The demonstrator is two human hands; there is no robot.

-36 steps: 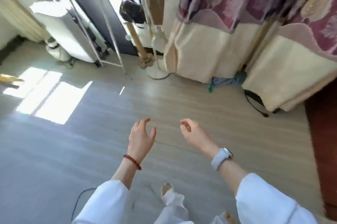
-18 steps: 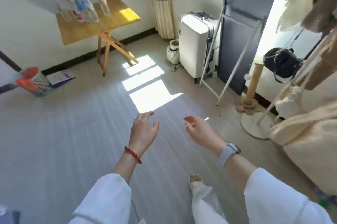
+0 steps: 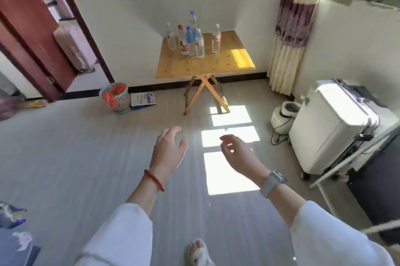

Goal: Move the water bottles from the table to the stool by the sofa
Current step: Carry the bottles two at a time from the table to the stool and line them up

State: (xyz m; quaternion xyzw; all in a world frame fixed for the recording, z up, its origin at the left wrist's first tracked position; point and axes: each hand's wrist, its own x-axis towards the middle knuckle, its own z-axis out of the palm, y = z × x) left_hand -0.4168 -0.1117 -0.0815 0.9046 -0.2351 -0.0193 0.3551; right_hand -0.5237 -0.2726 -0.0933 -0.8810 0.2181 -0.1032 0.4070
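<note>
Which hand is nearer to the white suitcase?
Right. The right hand is on the white suitcase side; the left hand is farther away, across the sunlit floor.

Honey-yellow wooden table (image 3: 205,64) with matching crossed legs, bearing clear water bottles (image 3: 191,38) with blue, red and white caps and labels. White walls above a black skirting board (image 3: 236,78). Pale grey-beige striped floor (image 3: 65,157) broken by bright white sun patches. Reddish-brown door (image 3: 23,34) at left. Cream curtain (image 3: 291,44) banded in purple with a leaf pattern. Teal mesh basket (image 3: 118,100) lined in orange-red. White suitcase (image 3: 333,125). Red bead bracelet (image 3: 154,179), pale grey watch (image 3: 272,182), white sleeves (image 3: 121,237).
</note>
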